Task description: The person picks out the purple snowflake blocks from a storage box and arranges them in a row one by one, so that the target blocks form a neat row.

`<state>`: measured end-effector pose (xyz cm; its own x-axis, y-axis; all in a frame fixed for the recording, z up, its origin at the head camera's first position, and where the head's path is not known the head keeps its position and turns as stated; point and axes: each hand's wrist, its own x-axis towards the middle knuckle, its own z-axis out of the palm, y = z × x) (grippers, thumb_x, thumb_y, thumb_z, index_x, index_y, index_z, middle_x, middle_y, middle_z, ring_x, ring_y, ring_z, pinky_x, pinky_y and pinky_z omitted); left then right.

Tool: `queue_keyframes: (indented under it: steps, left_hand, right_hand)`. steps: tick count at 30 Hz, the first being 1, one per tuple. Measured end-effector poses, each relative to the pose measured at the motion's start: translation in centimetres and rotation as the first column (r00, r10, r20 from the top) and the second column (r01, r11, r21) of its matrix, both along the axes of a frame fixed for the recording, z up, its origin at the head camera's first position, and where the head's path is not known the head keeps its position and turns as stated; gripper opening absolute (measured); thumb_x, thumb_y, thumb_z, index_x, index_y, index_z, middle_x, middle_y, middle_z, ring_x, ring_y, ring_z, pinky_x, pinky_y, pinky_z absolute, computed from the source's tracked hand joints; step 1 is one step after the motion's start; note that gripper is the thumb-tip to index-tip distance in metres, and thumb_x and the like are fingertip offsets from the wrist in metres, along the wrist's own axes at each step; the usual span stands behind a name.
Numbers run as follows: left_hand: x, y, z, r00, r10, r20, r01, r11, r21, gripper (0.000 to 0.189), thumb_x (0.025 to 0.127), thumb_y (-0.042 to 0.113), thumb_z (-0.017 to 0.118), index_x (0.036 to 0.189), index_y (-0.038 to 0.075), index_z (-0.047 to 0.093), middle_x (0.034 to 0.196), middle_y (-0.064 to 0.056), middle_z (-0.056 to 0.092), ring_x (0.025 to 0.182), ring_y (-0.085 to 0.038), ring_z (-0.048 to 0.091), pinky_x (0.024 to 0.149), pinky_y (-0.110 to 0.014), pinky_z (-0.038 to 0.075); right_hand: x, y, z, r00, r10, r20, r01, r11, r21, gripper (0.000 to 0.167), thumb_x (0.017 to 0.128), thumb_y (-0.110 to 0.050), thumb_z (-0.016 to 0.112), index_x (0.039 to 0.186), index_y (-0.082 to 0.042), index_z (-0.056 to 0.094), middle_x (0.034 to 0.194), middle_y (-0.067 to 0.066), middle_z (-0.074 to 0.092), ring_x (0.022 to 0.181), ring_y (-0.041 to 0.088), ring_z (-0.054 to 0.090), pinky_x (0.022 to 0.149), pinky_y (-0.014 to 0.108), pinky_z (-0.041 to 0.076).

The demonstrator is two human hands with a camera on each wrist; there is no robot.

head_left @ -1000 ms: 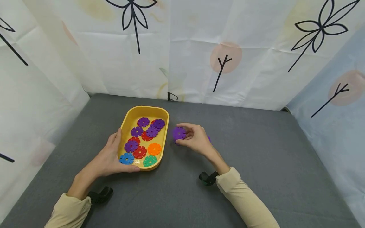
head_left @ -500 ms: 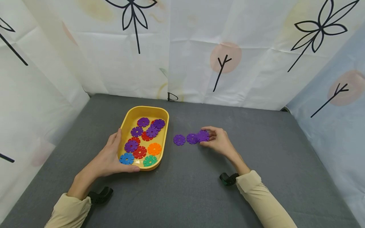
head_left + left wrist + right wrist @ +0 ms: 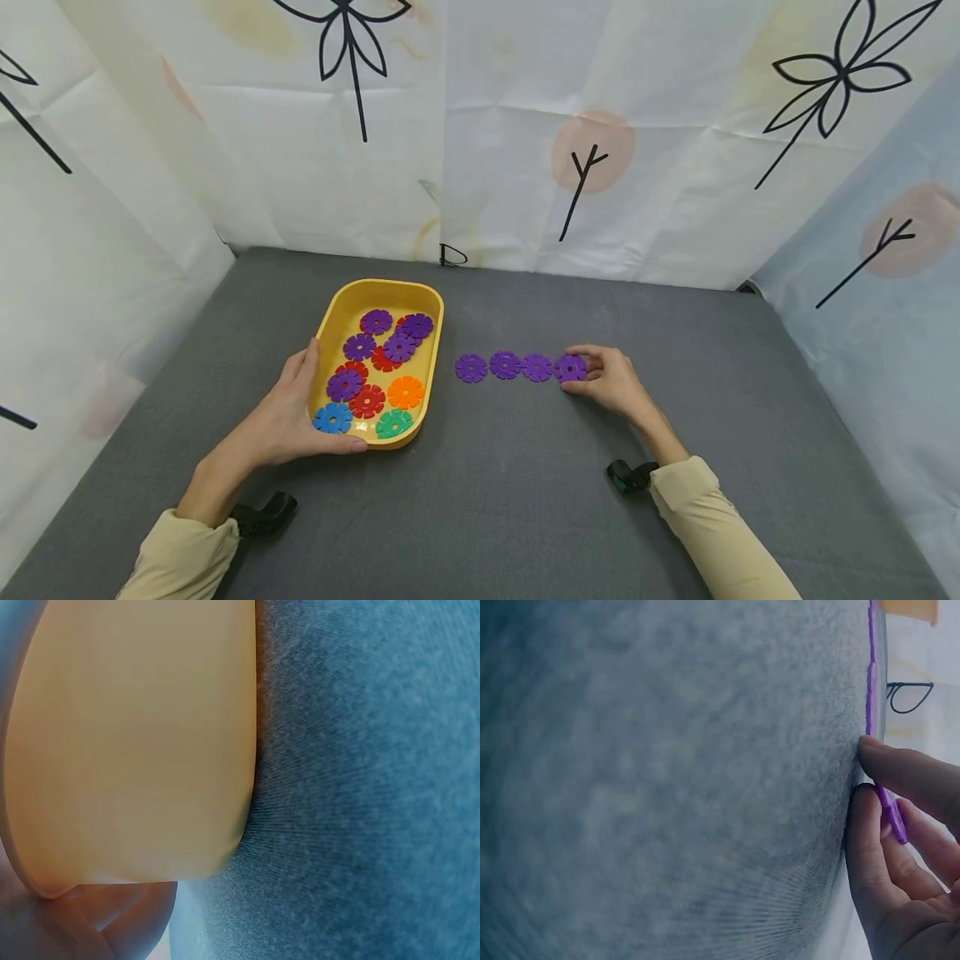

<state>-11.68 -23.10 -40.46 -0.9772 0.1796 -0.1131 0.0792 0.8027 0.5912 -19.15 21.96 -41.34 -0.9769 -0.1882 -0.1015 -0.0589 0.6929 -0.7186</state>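
Observation:
My left hand [image 3: 283, 421] grips the near left corner of a yellow tray [image 3: 438, 350], thumb along its near rim and fingers at the left side. In the left wrist view the tray's wall [image 3: 135, 750] fills much of the picture. Between thumb and fingers, my right hand [image 3: 611, 383] pinches a purple notched snowflake disc [image 3: 571, 368] at the right end of a row. In the right wrist view this disc [image 3: 894, 819] is tilted, partly hidden by the fingers. To its left lie three more purple discs, the nearest disc [image 3: 536, 367] close beside it.
Inside the tray lie loose discs, among them a blue disc [image 3: 333, 417], an orange disc [image 3: 405, 392], a green disc [image 3: 393, 423] and several purple and red ones. A grey cloth [image 3: 480, 517] covers the table, with a printed white curtain [image 3: 495, 192] behind.
My right hand has moved right with a purple disc, from near the tray, over the row, to its right end. The left hand and tray have stayed put.

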Motion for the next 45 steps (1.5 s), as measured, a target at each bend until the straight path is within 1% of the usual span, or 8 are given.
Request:
queue_keyframes:
  steps: [3,6,9,14,17,23,30,45]
  left_hand:
    - [0.0,0.0,-0.01,1.0,-0.001,0.0,0.001,1.0,0.001,0.152,0.067,0.065,0.086,0.162,0.01,-0.018,0.162,-0.027,0.012,0.135,-0.045,0.037,0.105,-0.067,0.047]
    - [0.01,-0.02,-0.02,1.0,-0.003,-0.002,0.003,1.0,0.0,0.151,0.067,0.065,0.086,0.162,0.011,-0.018,0.162,-0.027,0.012,0.135,-0.045,0.036,0.105,-0.067,0.047]
    - [0.02,-0.04,-0.01,1.0,-0.004,-0.003,0.004,1.0,0.0,0.151,0.067,0.065,0.086,0.162,0.01,-0.017,0.162,-0.027,0.012,0.136,-0.045,0.036,0.105,-0.067,0.047]
    - [0.01,-0.05,-0.02,1.0,-0.003,-0.003,0.003,1.0,-0.001,0.151,0.067,0.065,0.086,0.162,0.01,-0.017,0.162,-0.027,0.012,0.135,-0.045,0.037,0.104,-0.067,0.047]
    - [0.01,-0.05,-0.05,1.0,-0.003,-0.003,0.003,1.0,-0.002,0.151,0.067,0.065,0.086,0.162,0.009,-0.017,0.162,-0.027,0.012,0.134,-0.045,0.038,0.104,-0.066,0.048]
    - [0.05,-0.07,-0.06,1.0,-0.003,-0.004,0.003,1.0,-0.007,0.151,0.067,0.065,0.086,0.162,0.009,-0.017,0.162,-0.028,0.012,0.134,-0.045,0.038,0.104,-0.066,0.048]
    - [0.06,-0.07,-0.04,1.0,-0.005,-0.01,0.005,1.0,-0.012,0.152,0.067,0.065,0.086,0.162,0.009,-0.017,0.162,-0.028,0.012,0.134,-0.045,0.038,0.105,-0.067,0.047]
    - [0.06,-0.07,-0.03,1.0,0.0,-0.009,0.0,1.0,-0.005,0.151,0.067,0.065,0.086,0.162,0.01,-0.017,0.162,-0.027,0.013,0.133,-0.044,0.038,0.104,-0.067,0.047]
  right_hand:
    - [-0.07,0.0,-0.19,1.0,-0.006,-0.028,0.007,0.999,0.031,0.053,0.085,-0.012,0.084,0.133,-0.001,0.065,0.118,0.025,0.067,0.106,0.034,0.065,0.085,0.042,0.057]
    - [-0.19,-0.06,-0.28,0.999,-0.015,-0.048,0.018,0.998,0.066,0.053,0.083,-0.015,0.086,0.13,-0.001,0.067,0.104,0.019,0.069,0.089,0.025,0.063,0.072,0.03,0.051]
    - [-0.27,-0.11,-0.23,0.999,-0.013,-0.05,0.018,0.996,0.09,0.053,0.083,-0.017,0.086,0.13,0.0,0.067,0.105,0.021,0.069,0.084,0.022,0.062,0.067,0.026,0.048]
    - [-0.48,-0.12,-0.21,0.999,-0.009,-0.033,0.012,0.994,0.111,0.052,0.085,-0.018,0.084,0.131,0.0,0.067,0.123,0.027,0.068,0.098,0.03,0.067,0.079,0.037,0.055]
    - [-0.53,-0.14,-0.18,1.0,0.001,-0.025,0.002,0.993,0.12,0.053,0.086,-0.019,0.083,0.132,0.0,0.066,0.125,0.027,0.067,0.103,0.033,0.065,0.085,0.042,0.055]
    - [-0.49,-0.17,-0.06,1.0,0.018,-0.012,-0.016,0.993,0.113,0.054,0.086,-0.02,0.083,0.133,0.002,0.065,0.127,0.028,0.066,0.105,0.034,0.064,0.088,0.045,0.054]
    - [-0.46,-0.32,-0.02,1.0,0.004,0.005,-0.005,0.994,0.111,0.055,0.087,-0.019,0.082,0.135,0.002,0.064,0.128,0.027,0.066,0.102,0.03,0.061,0.083,0.033,0.049]
    - [-0.4,-0.47,-0.27,1.0,-0.007,-0.009,0.008,0.995,0.097,0.054,0.087,-0.015,0.082,0.133,0.005,0.064,0.124,0.027,0.066,0.099,0.029,0.061,0.082,0.031,0.047]
